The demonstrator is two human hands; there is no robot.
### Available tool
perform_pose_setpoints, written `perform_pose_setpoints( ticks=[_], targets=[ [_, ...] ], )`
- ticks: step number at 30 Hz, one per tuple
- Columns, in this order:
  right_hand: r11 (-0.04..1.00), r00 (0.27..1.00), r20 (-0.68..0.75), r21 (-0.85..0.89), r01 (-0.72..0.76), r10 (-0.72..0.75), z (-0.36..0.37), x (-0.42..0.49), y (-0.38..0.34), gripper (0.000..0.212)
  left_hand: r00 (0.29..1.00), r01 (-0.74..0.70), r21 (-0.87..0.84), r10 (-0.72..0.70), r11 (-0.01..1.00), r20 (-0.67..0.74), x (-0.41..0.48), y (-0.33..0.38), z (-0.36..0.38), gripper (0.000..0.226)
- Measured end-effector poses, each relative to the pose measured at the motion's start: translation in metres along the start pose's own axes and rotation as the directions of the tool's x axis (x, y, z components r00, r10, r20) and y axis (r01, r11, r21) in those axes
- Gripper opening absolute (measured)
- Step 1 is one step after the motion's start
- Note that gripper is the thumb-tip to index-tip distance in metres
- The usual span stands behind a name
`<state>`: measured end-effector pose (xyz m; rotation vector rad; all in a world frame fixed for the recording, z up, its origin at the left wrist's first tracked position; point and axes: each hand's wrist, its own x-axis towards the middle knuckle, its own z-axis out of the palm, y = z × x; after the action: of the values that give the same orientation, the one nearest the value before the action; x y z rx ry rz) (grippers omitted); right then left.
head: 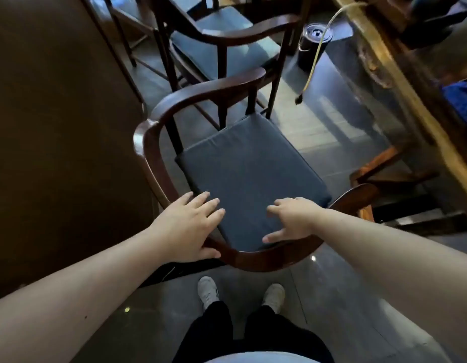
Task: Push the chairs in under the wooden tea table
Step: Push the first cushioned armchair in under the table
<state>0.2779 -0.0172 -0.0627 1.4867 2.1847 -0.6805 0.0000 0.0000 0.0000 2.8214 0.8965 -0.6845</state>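
Both hands, left (186,226) and right (292,221), rest spread, fingers loose, on the near armchair's curved back rail (256,258), spaced for a straight shove toward the wooden tea table (400,82).

Stood directly behind the nearer dark wooden armchair with a curved back rail (154,142), left hand (186,227) and right hand (292,221) laid flat on that rail, fingers (214,205) reaching over the flat square seat cushion (250,179). Second matching wooden armchair (227,35) just beyond. Long wooden tea-table surface (400,82) along the right. Round lidded bin (312,45) on the floor between.
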Motion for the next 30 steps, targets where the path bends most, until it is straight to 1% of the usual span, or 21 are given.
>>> perform_pose_setpoints(
  ticks=[2, 3, 4, 6, 7, 8, 10, 12, 13, 16, 20, 24, 28, 30],
  targets=[
    [0.997, 0.977, 0.211, 0.064, -0.039, 0.025, 0.008, 0.008, 0.010, 0.094, 0.991, -0.012, 0.014, 0.010, 1.000, 0.130, 0.004, 0.000, 0.009, 0.094],
    [0.997, 0.955, 0.298, 0.077, -0.029, 0.004, 0.014, 0.009, 0.013, 0.092, 0.987, -0.032, 0.051, 0.024, 0.998, 0.158, 0.006, 0.001, 0.014, 0.089],
    [0.995, 0.935, 0.355, 0.094, -0.028, -0.007, 0.021, 0.011, 0.018, 0.089, 0.985, -0.040, 0.081, 0.025, 0.996, 0.172, 0.008, 0.001, 0.019, 0.080],
    [0.996, 0.916, 0.398, 0.090, 0.013, -0.048, 0.034, 0.014, 0.025, 0.083, 0.987, -0.056, 0.162, 0.030, 0.985, 0.160, 0.013, 0.006, 0.023, 0.049],
    [0.997, 0.917, 0.396, 0.067, 0.027, -0.052, 0.038, 0.014, 0.028, 0.084, 0.989, -0.058, 0.187, 0.031, 0.981, 0.143, 0.015, 0.006, 0.023, 0.035],
    [0.997, 0.925, 0.374, 0.062, 0.046, -0.065, 0.045, 0.013, 0.033, 0.086, 0.990, -0.057, 0.191, 0.030, 0.980, 0.139, 0.018, 0.007, 0.022, 0.025],
    [0.997, 0.951, 0.298, 0.020, 0.078, -0.080, 0.054, 0.012, 0.039, 0.091, 0.989, -0.076, 0.214, 0.047, 0.974, 0.137, 0.019, 0.005, 0.024, 0.019],
    [0.994, 0.966, 0.238, -0.016, 0.110, -0.103, 0.060, 0.013, 0.042, 0.094, 0.987, -0.110, 0.239, 0.078, 0.965, 0.139, 0.021, 0.004, 0.027, 0.019],
    [0.993, 0.966, 0.234, -0.026, 0.117, -0.108, 0.060, 0.014, 0.042, 0.096, 0.984, -0.128, 0.249, 0.092, 0.960, 0.152, 0.022, 0.004, 0.029, 0.021],
    [0.997, 0.969, 0.238, -0.024, 0.073, -0.066, 0.062, 0.017, 0.040, 0.099, 0.979, -0.136, 0.233, 0.094, 0.963, 0.180, 0.023, 0.003, 0.028, 0.023],
    [0.999, 0.969, 0.244, -0.013, 0.044, -0.039, 0.061, 0.007, 0.036, 0.098, 0.981, -0.131, 0.235, 0.092, 0.963, 0.170, 0.022, 0.007, 0.018, 0.021],
    [1.000, 0.964, 0.264, 0.010, 0.025, -0.027, 0.066, -0.001, 0.037, 0.106, 0.981, -0.152, 0.253, 0.114, 0.955, 0.158, 0.023, 0.012, 0.017, 0.017],
    [0.999, 0.957, 0.289, 0.033, -0.017, 0.007, 0.079, -0.018, 0.040, 0.096, 0.981, -0.179, 0.279, 0.150, 0.944, 0.120, 0.033, 0.020, 0.013, 0.015],
    [0.998, 0.958, 0.287, 0.044, -0.040, 0.026, 0.083, -0.027, 0.046, 0.095, 0.980, -0.191, 0.300, 0.162, 0.935, 0.118, 0.043, 0.025, 0.009, 0.014]
  ],
)
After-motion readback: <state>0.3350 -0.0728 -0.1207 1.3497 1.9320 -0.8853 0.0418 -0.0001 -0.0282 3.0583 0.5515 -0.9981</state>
